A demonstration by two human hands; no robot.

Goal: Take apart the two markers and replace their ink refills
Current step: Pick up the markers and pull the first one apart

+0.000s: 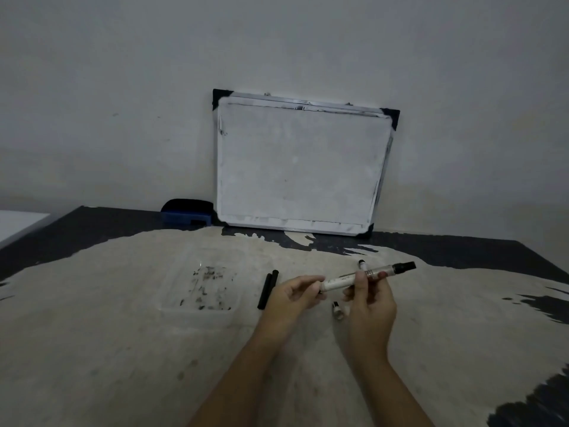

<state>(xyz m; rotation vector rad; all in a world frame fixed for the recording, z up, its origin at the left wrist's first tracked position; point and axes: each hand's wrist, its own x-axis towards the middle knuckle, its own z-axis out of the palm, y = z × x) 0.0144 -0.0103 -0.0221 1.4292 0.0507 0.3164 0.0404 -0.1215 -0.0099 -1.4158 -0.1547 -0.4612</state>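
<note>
I hold a white marker (pixel 340 280) with a black cap end (pixel 406 267) above the table, tilted up to the right. My right hand (pixel 371 298) grips its middle. My left hand (pixel 292 295) pinches its lower left end. Two black ink refills (pixel 268 289) lie side by side on the table just left of my left hand. A small end plug (pixel 337 310) lies between my hands on the table. Part of a second marker (pixel 362 264) shows behind the held one, mostly hidden.
A clear plastic tray (pixel 200 288) with dark ink stains sits left of the refills. A whiteboard (pixel 300 167) leans against the wall at the back, a blue eraser (pixel 187 212) beside it. The worn table (pixel 123 349) has dark patches at its edges.
</note>
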